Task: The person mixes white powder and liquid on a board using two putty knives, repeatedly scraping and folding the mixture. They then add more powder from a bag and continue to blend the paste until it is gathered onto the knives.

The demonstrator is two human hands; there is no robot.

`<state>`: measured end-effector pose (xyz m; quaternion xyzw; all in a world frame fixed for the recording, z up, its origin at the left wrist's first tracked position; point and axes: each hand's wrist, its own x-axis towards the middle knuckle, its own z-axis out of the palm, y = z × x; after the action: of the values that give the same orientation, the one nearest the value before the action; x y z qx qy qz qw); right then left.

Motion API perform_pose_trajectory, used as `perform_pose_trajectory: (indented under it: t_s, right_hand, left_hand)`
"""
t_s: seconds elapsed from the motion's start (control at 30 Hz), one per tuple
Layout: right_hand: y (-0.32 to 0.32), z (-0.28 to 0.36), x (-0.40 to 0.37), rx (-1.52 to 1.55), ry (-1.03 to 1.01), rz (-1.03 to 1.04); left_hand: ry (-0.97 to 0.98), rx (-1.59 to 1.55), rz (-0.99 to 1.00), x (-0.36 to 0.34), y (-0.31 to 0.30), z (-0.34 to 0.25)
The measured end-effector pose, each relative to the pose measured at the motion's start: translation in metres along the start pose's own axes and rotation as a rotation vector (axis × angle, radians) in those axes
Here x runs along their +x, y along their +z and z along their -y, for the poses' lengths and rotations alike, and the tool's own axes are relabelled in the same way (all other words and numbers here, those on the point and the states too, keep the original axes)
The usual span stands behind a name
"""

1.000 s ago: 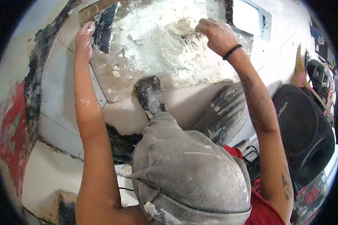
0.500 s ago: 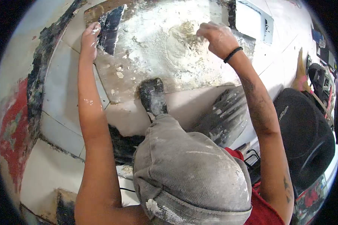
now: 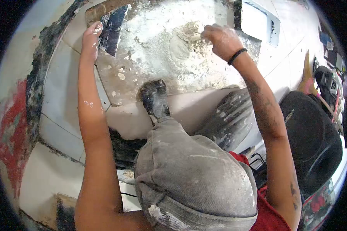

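Observation:
My left hand point(image 3: 91, 40) is closed at the left side of a plaster-smeared board point(image 3: 146, 63), holding the edge of a dark, flat, blade-like piece point(image 3: 114, 32) with a pale right edge. White paste marks its thumb. Curled into a fist, my right hand point(image 3: 223, 40) is over the board's right half, beside a mound of wet, greyish-white paste point(image 3: 181, 48). Its fingers are pressed together towards the paste; what they hold is hidden. A black band point(image 3: 237, 56) circles the right wrist.
A pale blue-white frame-like tray point(image 3: 275, 29) lies at the board's upper right. At right are a black speaker point(image 3: 312, 134) and a broom point(image 3: 307, 77). A dark shoe point(image 3: 155, 98) touches the board's near edge. Grey, paste-stained cloth point(image 3: 192, 173) fills the lower middle.
My right hand has shifted slightly left over the paste, still in a fist. The left hand stays by the dark piece. The whole view has moved slightly.

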<state>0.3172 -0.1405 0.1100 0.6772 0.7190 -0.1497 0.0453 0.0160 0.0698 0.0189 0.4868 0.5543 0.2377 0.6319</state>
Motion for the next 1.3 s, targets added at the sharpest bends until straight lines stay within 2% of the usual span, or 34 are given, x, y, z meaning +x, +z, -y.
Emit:
perform_pose_trajectory:
  t_s: [0.07, 0.17, 0.3, 0.33, 0.43, 0.47, 0.5, 0.57, 0.73, 0.83, 0.87, 1.0, 1.03, 1.1, 1.13, 1.27, 1.3]
  right_hand:
    - [-0.01, -0.002, 0.004, 0.005, 0.053, -0.008]
    - [0.015, 0.001, -0.005, 0.01, -0.006, -0.123]
    - [-0.014, 0.002, 0.006, 0.043, 0.082, 0.04]
    - [-0.013, 0.0, 0.007, 0.025, 0.06, -0.082]
    - [0.014, 0.003, 0.002, -0.04, -0.06, -0.209]
    - [0.016, -0.002, 0.0, -0.065, -0.074, -0.14]
    - [0.003, 0.001, 0.005, -0.049, 0.022, 0.045]
    - [-0.011, -0.003, 0.013, -0.083, 0.007, 0.044]
    - [0.009, 0.001, 0.003, -0.028, -0.045, -0.159]
    - [-0.014, -0.003, 0.011, -0.072, -0.038, -0.004]
    - [-0.017, -0.003, 0.014, -0.032, 0.045, 0.0]
    - [0.008, 0.0, 0.007, -0.086, -0.051, -0.158]
    - [-0.002, -0.003, 0.009, -0.028, -0.042, -0.016]
    - [-0.015, -0.005, 0.016, -0.116, -0.025, -0.01]
    - [-0.013, -0.009, 0.019, -0.058, 0.0, -0.088]
    - [0.013, -0.004, 0.012, -0.143, -0.078, -0.197]
    - [0.008, -0.005, 0.015, -0.14, -0.086, -0.121]
  left_hand:
    - [0.022, -0.035, -0.004, 0.006, -0.001, 0.007]
    - [0.04, -0.061, 0.01, 0.003, 0.001, 0.007]
    - [0.072, -0.052, 0.048, -0.003, 0.0, 0.0]
    - [0.069, -0.044, 0.034, -0.002, 0.003, 0.003]
    - [0.076, -0.05, 0.016, 0.005, 0.0, 0.009]
    - [0.088, -0.071, 0.035, 0.006, -0.001, 0.012]
    - [0.099, -0.087, 0.056, 0.006, -0.005, 0.013]
    - [0.09, -0.015, 0.019, 0.001, -0.003, 0.005]
    - [0.048, -0.036, 0.054, 0.0, -0.002, 0.005]
    - [0.076, -0.003, 0.075, 0.003, -0.004, 0.006]
    - [0.077, -0.008, 0.057, 0.005, -0.003, 0.009]
    - [0.09, 0.022, 0.03, 0.002, -0.003, 0.009]
    - [0.095, 0.023, 0.032, 0.0, -0.006, 0.009]
    - [0.105, 0.026, 0.066, 0.004, -0.005, 0.01]
    - [0.1, 0.05, 0.046, 0.009, -0.004, 0.012]
    - [0.043, -0.038, 0.046, 0.005, -0.003, 0.012]
    - [0.036, -0.037, 0.041, 0.006, -0.004, 0.012]
